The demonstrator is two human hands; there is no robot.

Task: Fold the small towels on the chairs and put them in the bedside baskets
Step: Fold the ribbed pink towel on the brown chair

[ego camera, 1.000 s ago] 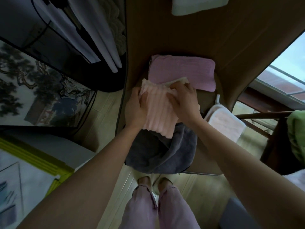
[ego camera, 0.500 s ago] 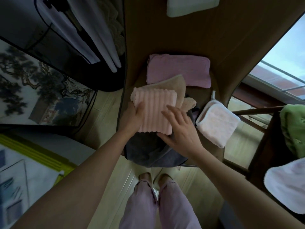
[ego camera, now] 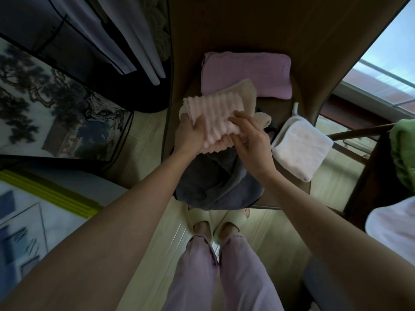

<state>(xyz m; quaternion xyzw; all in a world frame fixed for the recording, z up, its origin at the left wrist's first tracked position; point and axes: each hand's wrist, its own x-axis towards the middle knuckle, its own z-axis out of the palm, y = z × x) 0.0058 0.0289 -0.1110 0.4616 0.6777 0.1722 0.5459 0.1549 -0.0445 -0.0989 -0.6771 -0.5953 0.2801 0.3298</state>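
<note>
Both hands, left hand (ego camera: 190,135) and right hand (ego camera: 251,140), grip the soft, limp pink towel (ego camera: 215,117) at opposite edges; judged light.

Pretty dim room overall, pale plank floor (ego camera: 146,135) underfoot. Left side has a black-framed panel with an ink-style tree painting (ego camera: 56,108), and pale curtains (ego camera: 134,41) hang above it (folds look greyish white). A window (ego camera: 386,70) at the upper right lets in cool daylight. A yellow-edged mat (ego camera: 45,194) sits lower left.
</note>
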